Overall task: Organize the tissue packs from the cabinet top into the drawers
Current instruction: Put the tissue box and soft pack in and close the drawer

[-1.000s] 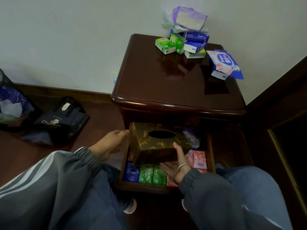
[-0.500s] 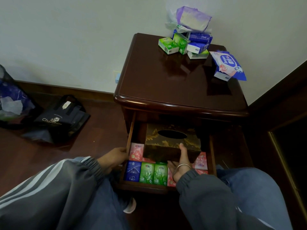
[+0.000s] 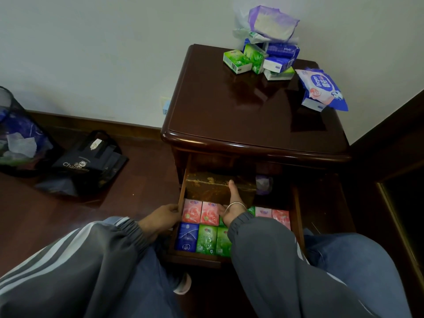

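Observation:
The open drawer (image 3: 181, 193) of the dark wooden cabinet (image 3: 252, 125) holds rows of pink (image 3: 192, 211), green (image 3: 207, 239) and blue (image 3: 187, 236) tissue packs. A brown decorated tissue box (image 3: 206, 187) lies at the drawer's back, half under the cabinet top. My right hand (image 3: 231, 206) rests against that box, thumb up on its front face. My left hand (image 3: 161, 218) grips the drawer's left wall. On the cabinet top's far edge sit green packs (image 3: 237, 60), blue and white packs (image 3: 278, 57), a purple pack (image 3: 271, 26) and a wet-wipes pack (image 3: 322, 89).
A black bag (image 3: 85, 161) lies on the wooden floor to the left, and a mesh bin (image 3: 13, 134) with rubbish stands at the far left. A dark wooden frame (image 3: 394, 171) rises on the right. My knees flank the drawer front.
The brown tissue box has gone from above the drawer down to its back, under the cabinet top. My left hand dropped from the box to the drawer's left wall.

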